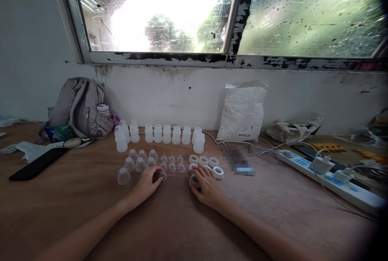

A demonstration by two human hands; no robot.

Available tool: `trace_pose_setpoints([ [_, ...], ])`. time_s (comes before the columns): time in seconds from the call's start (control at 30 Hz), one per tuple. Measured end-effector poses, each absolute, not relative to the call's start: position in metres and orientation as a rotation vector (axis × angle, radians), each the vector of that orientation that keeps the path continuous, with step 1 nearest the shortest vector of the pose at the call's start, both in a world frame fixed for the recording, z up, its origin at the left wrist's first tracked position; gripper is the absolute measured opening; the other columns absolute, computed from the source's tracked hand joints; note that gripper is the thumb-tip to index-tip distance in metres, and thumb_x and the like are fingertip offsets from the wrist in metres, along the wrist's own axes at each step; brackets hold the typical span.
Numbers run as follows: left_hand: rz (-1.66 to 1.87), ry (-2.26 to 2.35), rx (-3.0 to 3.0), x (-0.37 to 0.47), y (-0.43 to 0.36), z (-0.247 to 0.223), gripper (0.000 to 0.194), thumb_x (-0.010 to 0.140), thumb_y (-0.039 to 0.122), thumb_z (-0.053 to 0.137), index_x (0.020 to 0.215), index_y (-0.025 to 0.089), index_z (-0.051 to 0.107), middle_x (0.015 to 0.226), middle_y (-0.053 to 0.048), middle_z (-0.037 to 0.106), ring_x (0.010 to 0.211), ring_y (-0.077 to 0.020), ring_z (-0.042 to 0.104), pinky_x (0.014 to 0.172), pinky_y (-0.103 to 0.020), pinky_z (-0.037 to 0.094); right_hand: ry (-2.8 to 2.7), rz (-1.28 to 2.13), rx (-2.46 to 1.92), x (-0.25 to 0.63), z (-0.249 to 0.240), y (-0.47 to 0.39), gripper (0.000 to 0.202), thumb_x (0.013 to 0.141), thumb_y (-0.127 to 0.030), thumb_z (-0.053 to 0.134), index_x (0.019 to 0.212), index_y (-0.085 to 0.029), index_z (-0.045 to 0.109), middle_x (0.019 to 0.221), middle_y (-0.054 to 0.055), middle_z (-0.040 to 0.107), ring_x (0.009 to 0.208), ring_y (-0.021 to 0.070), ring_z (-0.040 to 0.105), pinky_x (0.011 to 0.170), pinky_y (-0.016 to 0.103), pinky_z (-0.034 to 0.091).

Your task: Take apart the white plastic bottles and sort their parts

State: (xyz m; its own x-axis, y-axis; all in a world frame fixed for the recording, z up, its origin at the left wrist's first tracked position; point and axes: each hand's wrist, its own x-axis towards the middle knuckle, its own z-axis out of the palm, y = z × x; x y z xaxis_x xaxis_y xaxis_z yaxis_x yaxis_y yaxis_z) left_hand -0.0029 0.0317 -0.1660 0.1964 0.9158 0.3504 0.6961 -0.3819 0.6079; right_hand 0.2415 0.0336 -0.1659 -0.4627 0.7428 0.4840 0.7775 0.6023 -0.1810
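Note:
My left hand point(147, 184) is at the front of a group of clear silicone bottle nipples point(171, 167), thumb and index finger closed about the edge of the nearest nipple point(163, 175). My right hand point(206, 184) is curled over the white screw rings, its thumb and fingers round the nearest ring point(193, 179). Part of that ring is covered by my fingers. Further white rings point(218, 172) lie beyond and beside this hand. Left of the nipples stand several clear dome caps point(123, 176). Behind everything, translucent baby bottles point(166, 134) stand in a row.
At the back left a grey backpack point(81, 107) leans on the wall, with a black flat object point(39, 164) before it. A white plastic bag point(242, 113) stands at the back. To the right lie a blurred-out item point(238, 158) and a power strip point(327, 178) with cables.

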Motion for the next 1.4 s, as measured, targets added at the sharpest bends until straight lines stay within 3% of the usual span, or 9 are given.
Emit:
trace_pose_setpoints([
  [0.33, 1.09, 1.507, 2.252, 0.001, 0.021, -0.152, 0.019, 0.078, 0.024, 0.048, 0.096, 0.02, 0.053, 0.097, -0.005, 0.058, 0.092, -0.0195, 0.053, 0.082, -0.033, 0.042, -2.304, -0.092, -1.206, 0.242, -0.164, 0.032, 0.023, 0.076, -0.023, 0.048, 0.098, -0.02, 0.053, 0.111, 0.009, 0.052, 0.108, 0.0263, 0.041, 0.091, 0.044, 0.032],
  [0.57, 1.239, 1.657, 2.528, -0.028, 0.052, -0.096, 0.02, 0.082, 0.027, 0.04, 0.094, 0.019, 0.054, 0.093, -0.005, 0.058, 0.093, -0.0206, 0.05, 0.085, -0.032, 0.038, -2.296, -0.098, -1.201, 0.243, -0.165, 0.032, 0.026, 0.076, -0.024, 0.049, 0.101, -0.021, 0.053, 0.113, 0.01, 0.05, 0.109, 0.027, 0.041, 0.091, 0.044, 0.032],
  [0.7, 0.842, 2.047, 2.725, -0.062, 0.107, -0.05, 0.025, 0.084, 0.025, 0.034, 0.094, 0.018, 0.055, 0.096, -0.007, 0.059, 0.096, -0.0218, 0.049, 0.086, -0.032, 0.036, -2.296, -0.107, -1.194, 0.243, -0.165, 0.032, 0.028, 0.076, -0.025, 0.048, 0.103, -0.022, 0.053, 0.115, 0.01, 0.049, 0.112, 0.0271, 0.039, 0.092, 0.045, 0.03],
  [0.83, 0.726, 2.231, 2.667, -0.089, 0.155, -0.024, 0.024, 0.081, 0.021, 0.036, 0.092, 0.012, 0.057, 0.1, -0.015, 0.057, 0.102, -0.0288, 0.044, 0.086, -0.041, 0.03, -2.308, -0.1, -1.139, 0.244, -0.164, 0.03, 0.03, 0.075, -0.025, 0.049, 0.105, -0.022, 0.052, 0.116, 0.01, 0.049, 0.112, 0.0269, 0.039, 0.092, 0.045, 0.03],
  [0.93, 0.622, 2.328, 2.598, -0.103, 0.177, -0.026, 0.019, 0.077, 0.02, 0.043, 0.083, 0.009, 0.058, 0.095, -0.019, 0.059, 0.101, -0.031, 0.045, 0.086, -0.044, 0.027, -2.315, -0.106, -1.104, 0.244, -0.163, 0.028, 0.03, 0.075, -0.023, 0.048, 0.105, -0.022, 0.052, 0.116, 0.01, 0.049, 0.113, 0.0263, 0.039, 0.094, 0.045, 0.029],
  [1.1, 0.503, 2.42, 2.526, -0.113, 0.196, -0.048, 0.02, 0.079, 0.023, 0.044, 0.077, 0.009, 0.058, 0.076, -0.014, 0.064, 0.088, -0.0254, 0.053, 0.091, -0.041, 0.021, -2.33, -0.097, -1.093, 0.244, -0.161, 0.026, 0.03, 0.076, -0.021, 0.048, 0.105, -0.022, 0.052, 0.115, 0.01, 0.05, 0.112, 0.0263, 0.039, 0.093, 0.045, 0.028],
  [1.4, 0.504, 2.448, 2.564, -0.106, 0.193, -0.031, 0.024, 0.081, 0.029, 0.042, 0.086, 0.012, 0.057, 0.081, -0.011, 0.064, 0.09, -0.0249, 0.051, 0.095, -0.044, 0.018, -2.289, -0.075, -1.078, 0.244, -0.163, 0.028, 0.029, 0.076, -0.02, 0.048, 0.105, -0.022, 0.052, 0.115, 0.009, 0.05, 0.113, 0.0257, 0.039, 0.094, 0.044, 0.029],
])
